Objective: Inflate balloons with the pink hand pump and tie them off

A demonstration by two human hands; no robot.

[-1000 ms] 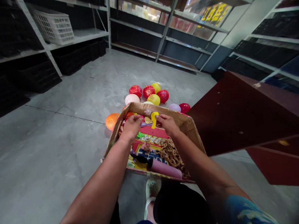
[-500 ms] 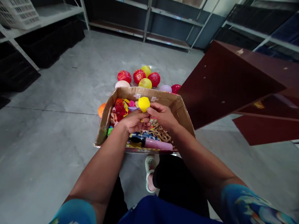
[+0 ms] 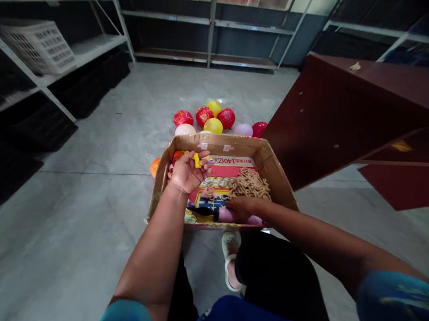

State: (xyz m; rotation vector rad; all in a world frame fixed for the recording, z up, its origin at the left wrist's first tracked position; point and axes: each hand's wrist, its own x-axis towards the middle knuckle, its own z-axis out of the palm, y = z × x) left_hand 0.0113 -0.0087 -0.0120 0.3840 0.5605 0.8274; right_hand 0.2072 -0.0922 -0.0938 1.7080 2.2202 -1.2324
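Note:
My left hand (image 3: 189,174) is palm up over the left half of a cardboard box (image 3: 281,176), a limp yellow balloon (image 3: 197,160) held by its fingers. Lower in the box, my right hand (image 3: 240,208) is closed around the pink barrel of a balloon pump (image 3: 225,215), whose black end points left. Tan twisted cord or chain (image 3: 250,183) lies heaped just beyond the right hand. Uninflated balloons (image 3: 177,156) in red and orange are partly hidden behind my left hand.
Several inflated balloons (image 3: 213,126) sit on the floor beyond the box, and an orange balloon (image 3: 155,167) lies at its left. A dark red wooden panel (image 3: 324,120) juts in from the right. Metal shelving (image 3: 173,55) stands behind; a white basket (image 3: 42,47) is on the left shelf.
Both hands were together at a rounded yellow balloon; now it hangs limp in my left hand. My right hand has moved down onto the pump. The view has tilted up slightly.

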